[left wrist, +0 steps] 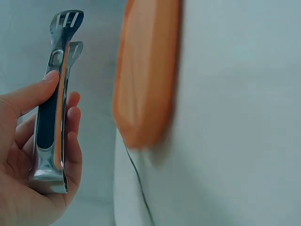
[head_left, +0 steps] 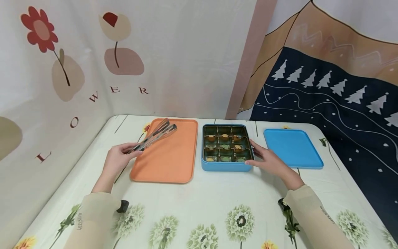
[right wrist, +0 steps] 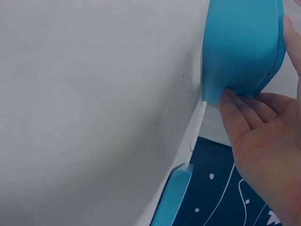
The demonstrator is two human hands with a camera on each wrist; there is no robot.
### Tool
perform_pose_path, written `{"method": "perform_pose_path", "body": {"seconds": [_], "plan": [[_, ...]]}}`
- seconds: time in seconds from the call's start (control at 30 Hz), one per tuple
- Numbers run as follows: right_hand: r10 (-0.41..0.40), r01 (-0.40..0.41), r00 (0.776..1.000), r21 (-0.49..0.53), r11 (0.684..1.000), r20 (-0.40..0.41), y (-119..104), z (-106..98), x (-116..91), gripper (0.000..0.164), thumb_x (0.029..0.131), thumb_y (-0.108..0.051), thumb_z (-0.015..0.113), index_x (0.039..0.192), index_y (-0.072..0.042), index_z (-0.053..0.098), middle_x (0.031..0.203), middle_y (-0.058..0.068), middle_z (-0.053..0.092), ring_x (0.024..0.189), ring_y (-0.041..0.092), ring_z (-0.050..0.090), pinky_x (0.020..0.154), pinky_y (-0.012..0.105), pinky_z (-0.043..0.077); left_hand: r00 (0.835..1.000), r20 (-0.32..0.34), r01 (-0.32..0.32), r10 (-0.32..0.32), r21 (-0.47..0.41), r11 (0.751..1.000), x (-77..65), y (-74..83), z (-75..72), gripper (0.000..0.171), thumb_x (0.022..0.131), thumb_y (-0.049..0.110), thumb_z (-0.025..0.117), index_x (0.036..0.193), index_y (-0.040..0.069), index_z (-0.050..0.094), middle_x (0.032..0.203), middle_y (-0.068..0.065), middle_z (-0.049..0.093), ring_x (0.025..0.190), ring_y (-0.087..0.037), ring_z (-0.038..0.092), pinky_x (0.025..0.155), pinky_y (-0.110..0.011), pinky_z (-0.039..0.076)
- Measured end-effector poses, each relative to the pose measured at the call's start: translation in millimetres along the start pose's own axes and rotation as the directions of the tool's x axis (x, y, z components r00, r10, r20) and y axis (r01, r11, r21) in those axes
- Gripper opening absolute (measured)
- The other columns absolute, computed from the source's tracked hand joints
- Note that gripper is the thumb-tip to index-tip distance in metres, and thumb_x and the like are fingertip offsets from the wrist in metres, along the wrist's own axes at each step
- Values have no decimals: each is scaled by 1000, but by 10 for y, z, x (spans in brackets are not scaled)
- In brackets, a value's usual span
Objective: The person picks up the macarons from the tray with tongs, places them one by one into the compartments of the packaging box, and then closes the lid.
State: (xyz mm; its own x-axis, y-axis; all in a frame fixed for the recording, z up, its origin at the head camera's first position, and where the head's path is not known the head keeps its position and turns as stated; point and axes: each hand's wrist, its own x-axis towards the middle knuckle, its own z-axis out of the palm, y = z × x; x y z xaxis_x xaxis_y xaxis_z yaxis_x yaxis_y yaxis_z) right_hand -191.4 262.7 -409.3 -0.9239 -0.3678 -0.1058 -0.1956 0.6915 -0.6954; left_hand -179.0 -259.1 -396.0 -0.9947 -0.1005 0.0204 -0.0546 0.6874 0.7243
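Observation:
My left hand grips a pair of metal tongs by the handle end, thumb on the dark grip panel. The slotted tips of the tongs point away, over the far part of an orange tray. My right hand touches the right side of a blue square box. Its fingers lie fairly straight against the box wall, and the thumb is at the near right corner. Inside the box sits a dark divided insert with several compartments. Small brownish and green patches show in them, too small to identify.
A flat blue lid lies on the table to the right of the box. The flower-printed tablecloth covers the table. Printed curtains hang behind and at both sides, close to the table's edges.

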Motion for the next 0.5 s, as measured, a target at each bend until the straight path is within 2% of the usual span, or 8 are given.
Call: {"method": "perform_pose_path", "body": {"seconds": [0.1, 0.23, 0.3, 0.37, 0.5], "plan": [[-1, 1, 1000, 0, 1000, 5, 0, 2, -1, 97, 93, -44, 69, 162, -13, 8, 165, 22, 14, 145, 44, 34, 113, 57, 35, 999, 9, 35, -35, 13, 999, -46, -129, -54, 52, 92, 43, 70, 133, 10, 65, 126, -20, 68, 109, -31, 66, 74, -24, 50], [-1, 1, 1000, 3, 1000, 4, -4, 1, -2, 96, 93, -43, 69, 162, -13, 8, 166, 22, 14, 145, 44, 34, 113, 57, 35, 997, 35, 64, -65, 31, 997, -88, -266, -100, 54, 92, 45, 69, 134, 11, 64, 127, -20, 68, 95, -12, 65, 71, -25, 51], [1, -1, 1000, 4, 1000, 4, -5, 2, -1, 96, 93, -42, 69, 162, -13, 8, 166, 22, 14, 145, 44, 34, 113, 57, 35, 996, 44, 74, -75, 37, 997, -103, -317, -111, 54, 92, 45, 70, 133, 9, 65, 126, -21, 68, 93, -9, 63, 70, -25, 51], [2, -2, 1000, 5, 1000, 4, -5, 5, 2, 96, 93, -41, 69, 162, -13, 8, 165, 22, 14, 145, 44, 34, 113, 56, 35, 995, 53, 80, -83, 44, 996, -116, -361, -115, 54, 92, 43, 71, 131, 6, 65, 126, -22, 67, 94, -15, 66, 70, -25, 51], [1, -1, 1000, 6, 1000, 3, 0, 7, 4, 96, 93, -41, 69, 162, -13, 8, 165, 22, 14, 145, 44, 34, 113, 56, 35, 993, 64, 93, -96, 54, 994, -134, -420, -116, 53, 92, 39, 72, 131, 3, 64, 128, -25, 65, 109, -36, 64, 70, -27, 50]]}}
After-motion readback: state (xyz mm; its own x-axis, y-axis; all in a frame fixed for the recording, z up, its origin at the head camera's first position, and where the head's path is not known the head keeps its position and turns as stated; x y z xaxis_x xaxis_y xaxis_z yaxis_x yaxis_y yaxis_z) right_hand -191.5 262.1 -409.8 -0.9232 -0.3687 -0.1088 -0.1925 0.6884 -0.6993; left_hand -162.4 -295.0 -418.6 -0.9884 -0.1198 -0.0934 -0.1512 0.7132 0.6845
